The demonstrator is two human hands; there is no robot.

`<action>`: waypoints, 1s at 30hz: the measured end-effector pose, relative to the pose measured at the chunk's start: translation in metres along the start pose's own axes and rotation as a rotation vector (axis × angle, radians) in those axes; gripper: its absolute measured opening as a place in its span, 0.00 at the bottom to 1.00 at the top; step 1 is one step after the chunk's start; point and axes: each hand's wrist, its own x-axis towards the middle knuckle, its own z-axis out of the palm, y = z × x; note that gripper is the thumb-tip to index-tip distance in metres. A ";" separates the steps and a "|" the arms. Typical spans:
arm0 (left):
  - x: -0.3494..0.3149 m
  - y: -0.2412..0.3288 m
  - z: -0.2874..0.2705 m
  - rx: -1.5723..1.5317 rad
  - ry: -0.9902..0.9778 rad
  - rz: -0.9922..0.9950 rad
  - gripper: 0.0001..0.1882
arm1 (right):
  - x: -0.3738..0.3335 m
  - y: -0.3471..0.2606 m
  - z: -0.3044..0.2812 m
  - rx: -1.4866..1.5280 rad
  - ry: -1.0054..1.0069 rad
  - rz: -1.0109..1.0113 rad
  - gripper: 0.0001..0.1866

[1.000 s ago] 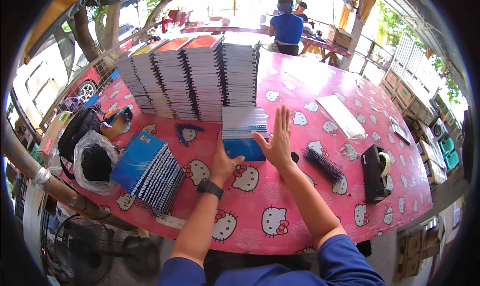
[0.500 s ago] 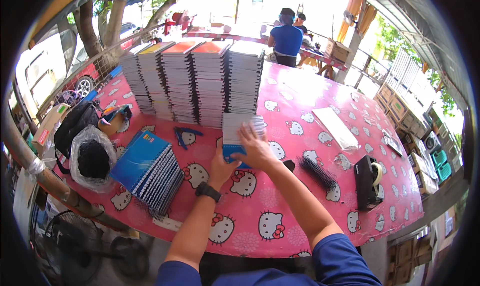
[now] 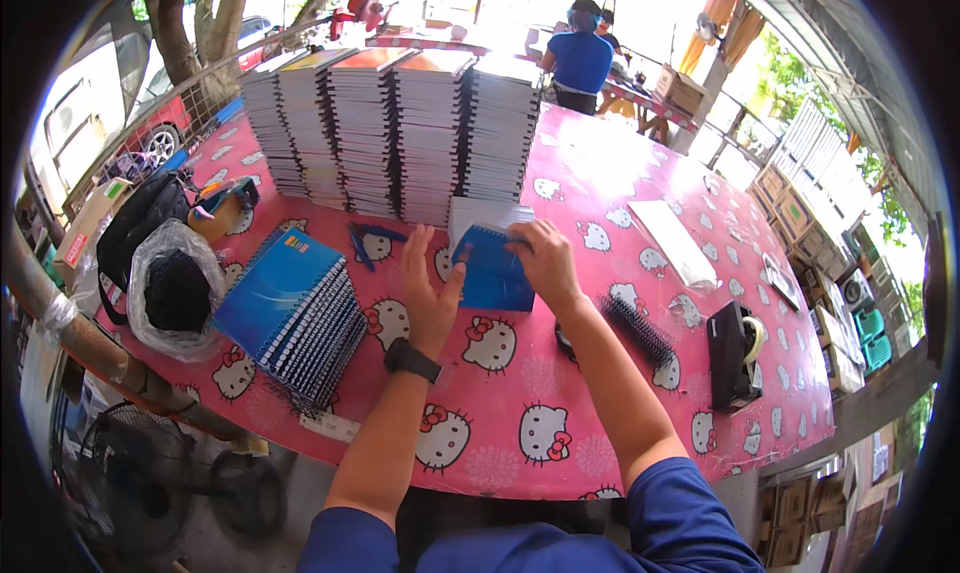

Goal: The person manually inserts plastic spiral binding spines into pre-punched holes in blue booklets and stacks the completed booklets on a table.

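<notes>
A blue-covered notebook (image 3: 497, 271) lies in front of the tall stacks, its cover bent up at the far edge over white pages. With fingers curled, my right hand (image 3: 549, 264) grips the cover's upper right corner. My left hand (image 3: 430, 291), wearing a black wristwatch, is open at the notebook's left side, the thumb by the cover. To its left stands a slanting stack of blue spiral notebooks (image 3: 290, 291). A blue-handled cutting tool (image 3: 364, 248) rests behind my left hand. Black binding coils (image 3: 637, 330) lie right of my right forearm.
Tall notebook stacks (image 3: 430, 138) rise at the far side. A black tape dispenser (image 3: 733, 358) and a white packet (image 3: 672, 243) are on the right. A plastic bag (image 3: 178, 303), a black bag (image 3: 135, 228) and a tape roll (image 3: 222, 213) sit left. Two people are beyond the table.
My right hand has moved from flat on the white pages to the blue cover's right corner. The cover now lies over most of the pages. My left hand has opened and shifted left.
</notes>
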 end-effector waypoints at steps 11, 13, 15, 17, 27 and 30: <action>-0.064 0.008 -0.026 -0.132 -0.342 -0.230 0.13 | -0.088 -0.051 -0.052 0.727 -0.129 0.616 0.05; -0.069 0.016 -0.020 -0.259 -0.371 -0.337 0.14 | -0.097 -0.066 -0.039 0.803 0.003 0.698 0.08; -0.064 0.046 -0.022 -0.200 -0.281 -0.470 0.17 | -0.106 -0.066 -0.017 0.947 0.095 0.696 0.06; -0.071 0.044 -0.029 -0.096 -0.186 -0.481 0.18 | -0.102 -0.084 -0.006 1.013 0.162 0.666 0.07; -0.080 0.045 0.007 0.617 -0.259 0.536 0.14 | -0.104 -0.036 -0.038 0.723 -0.048 0.636 0.13; -0.067 0.056 0.002 0.634 -0.232 0.639 0.13 | -0.118 0.007 -0.066 -0.031 -0.190 0.245 0.19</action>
